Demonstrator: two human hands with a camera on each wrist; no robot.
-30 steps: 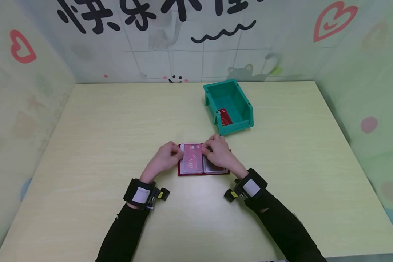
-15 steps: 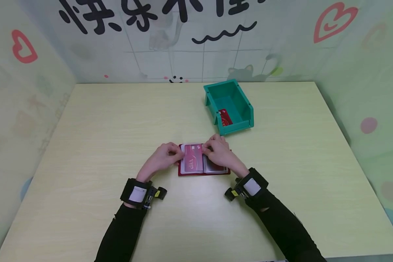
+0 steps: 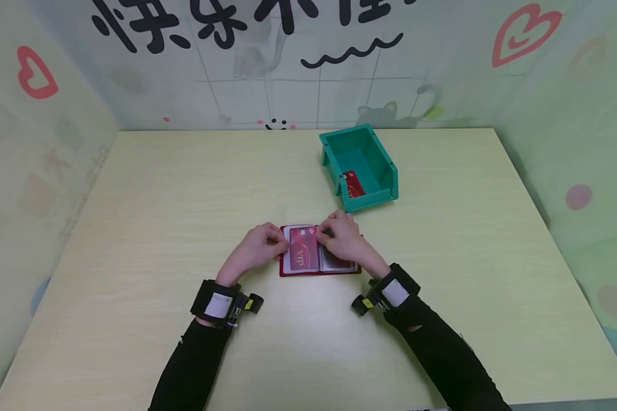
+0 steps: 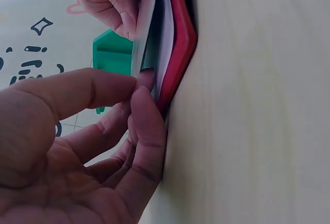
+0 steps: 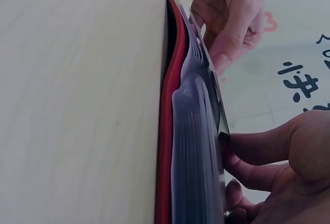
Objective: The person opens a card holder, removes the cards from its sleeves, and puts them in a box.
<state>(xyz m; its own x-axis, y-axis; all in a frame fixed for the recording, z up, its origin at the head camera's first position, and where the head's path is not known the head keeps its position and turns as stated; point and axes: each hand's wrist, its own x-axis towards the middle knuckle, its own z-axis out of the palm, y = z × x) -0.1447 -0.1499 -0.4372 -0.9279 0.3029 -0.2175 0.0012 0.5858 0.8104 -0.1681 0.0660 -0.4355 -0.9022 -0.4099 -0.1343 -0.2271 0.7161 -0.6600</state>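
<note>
A red card holder lies open on the table, with a stack of clear sleeves inside. Over its left page is a pink-red card marked VIP. My left hand pinches the left edge of that page's sleeve between thumb and fingers. From the other side, my right hand pinches the card's upper right edge near the fold, covering part of the right page. In the right wrist view the card's edge stands slightly raised off the sleeves, between both hands.
A teal bin stands just beyond my right hand, with a red card lying inside near its front. The pale wooden table is bounded by printed walls at the back and both sides.
My left hand and wrist have shifted slightly to the left. The card appears a little further right on the left page. The right hand stays almost still.
</note>
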